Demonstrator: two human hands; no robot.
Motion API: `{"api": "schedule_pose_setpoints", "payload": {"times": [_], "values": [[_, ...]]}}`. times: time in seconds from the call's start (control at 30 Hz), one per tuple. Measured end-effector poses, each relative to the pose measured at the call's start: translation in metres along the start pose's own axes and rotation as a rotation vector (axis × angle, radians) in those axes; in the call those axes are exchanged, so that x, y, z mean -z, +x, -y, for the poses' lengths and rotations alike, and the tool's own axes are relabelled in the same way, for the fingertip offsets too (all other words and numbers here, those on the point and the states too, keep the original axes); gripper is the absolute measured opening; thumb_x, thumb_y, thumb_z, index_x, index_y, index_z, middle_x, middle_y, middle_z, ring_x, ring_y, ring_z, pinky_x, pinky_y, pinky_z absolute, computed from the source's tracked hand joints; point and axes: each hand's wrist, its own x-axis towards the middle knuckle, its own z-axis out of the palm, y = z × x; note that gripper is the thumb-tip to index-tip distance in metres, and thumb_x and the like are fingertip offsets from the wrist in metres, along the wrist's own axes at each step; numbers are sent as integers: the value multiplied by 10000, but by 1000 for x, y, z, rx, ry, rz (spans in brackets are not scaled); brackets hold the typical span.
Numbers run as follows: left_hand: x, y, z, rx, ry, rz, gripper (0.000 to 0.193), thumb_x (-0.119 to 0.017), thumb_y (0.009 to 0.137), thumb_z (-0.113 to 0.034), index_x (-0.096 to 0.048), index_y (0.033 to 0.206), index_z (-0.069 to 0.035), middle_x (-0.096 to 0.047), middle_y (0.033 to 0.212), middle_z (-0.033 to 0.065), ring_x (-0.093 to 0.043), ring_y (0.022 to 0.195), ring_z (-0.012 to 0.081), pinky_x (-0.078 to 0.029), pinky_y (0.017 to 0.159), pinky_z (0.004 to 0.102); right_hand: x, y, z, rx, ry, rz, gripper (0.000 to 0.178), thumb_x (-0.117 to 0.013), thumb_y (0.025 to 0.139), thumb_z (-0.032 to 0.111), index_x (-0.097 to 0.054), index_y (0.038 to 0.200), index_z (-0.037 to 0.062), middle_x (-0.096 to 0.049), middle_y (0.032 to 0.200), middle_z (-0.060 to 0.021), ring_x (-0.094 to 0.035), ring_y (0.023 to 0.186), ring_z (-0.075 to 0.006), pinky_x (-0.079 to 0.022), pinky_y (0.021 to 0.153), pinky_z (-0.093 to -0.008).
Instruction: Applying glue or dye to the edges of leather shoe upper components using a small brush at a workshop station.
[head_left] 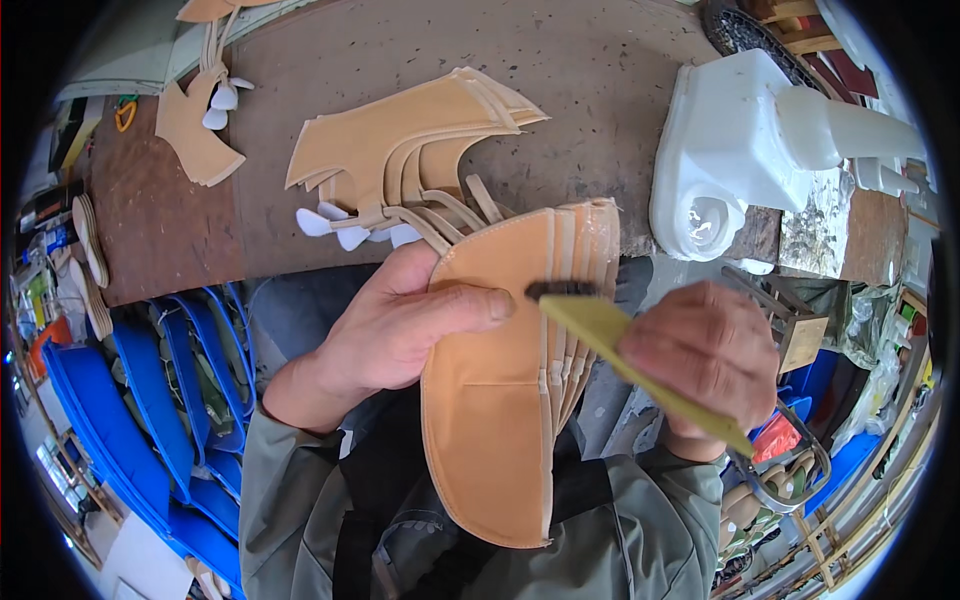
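Observation:
My left hand [395,325] grips a fanned stack of tan leather shoe pieces [490,430], its thumb pressed flat on the top one. The stack is tilted upright over my lap, with pale edges staggered along its right side. My right hand [705,355], a little blurred, is closed round the yellow-green handle of a brush [590,325]. Dark bristles at the brush's tip lie at the staggered edges; whether they touch I cannot tell. Straps run from behind the held stack to another layered group of tan pieces [400,135] on the table, beside several white tabs [352,237].
A white plastic container [725,150] with a wide spout stands at the table's right. More tan pieces [198,135] lie at the far left of the brown table [600,60]. Blue bins [110,440] stand at lower left; a metal-framed stool [800,470] is at lower right.

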Motion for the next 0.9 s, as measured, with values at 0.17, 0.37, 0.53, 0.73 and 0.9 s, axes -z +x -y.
{"api": "schedule_pose_setpoints", "payload": {"times": [0.17,0.37,0.53,0.73,0.9], "values": [[1,-4,0,-71,106,64,357,-560,847,-38,-487,1191,29,-582,1057,51,-535,979,99,-432,844,260,-1,6,-5,12,6,-40,193,-686,705,157,-678,820,2,-628,668,-91,-575,515,-156,-441,442,-247],[3,-9,-1,-115,226,64,465,-580,799,-52,-446,1235,35,-555,1138,91,-523,1050,158,-417,898,304,11,27,-24,-240,-10,-158,203,-653,758,176,-653,794,-24,-599,602,-86,-536,534,-127,-399,470,-240],[16,-12,3,-239,353,172,426,-566,831,-55,-442,1228,37,-546,1163,103,-511,1062,149,-414,902,309,14,16,-16,-572,165,-156,157,-690,738,122,-674,792,-24,-627,636,-91,-557,517,-106,-402,447,-213],[15,-15,7,-223,182,128,419,-574,805,-48,-465,1196,57,-579,1115,133,-562,1023,200,-436,892,349,16,6,-15,-651,595,-338,170,-696,762,112,-659,835,-38,-631,641,-92,-551,479,-95,-415,435,-199],[14,-18,7,-226,161,45,468,-612,761,-57,-453,1184,63,-585,1101,140,-567,1019,208,-434,896,346,19,-1,-19,-676,622,-369,163,-666,783,83,-640,859,-58,-623,683,-121,-545,456,-124,-426,428,-212]]}}
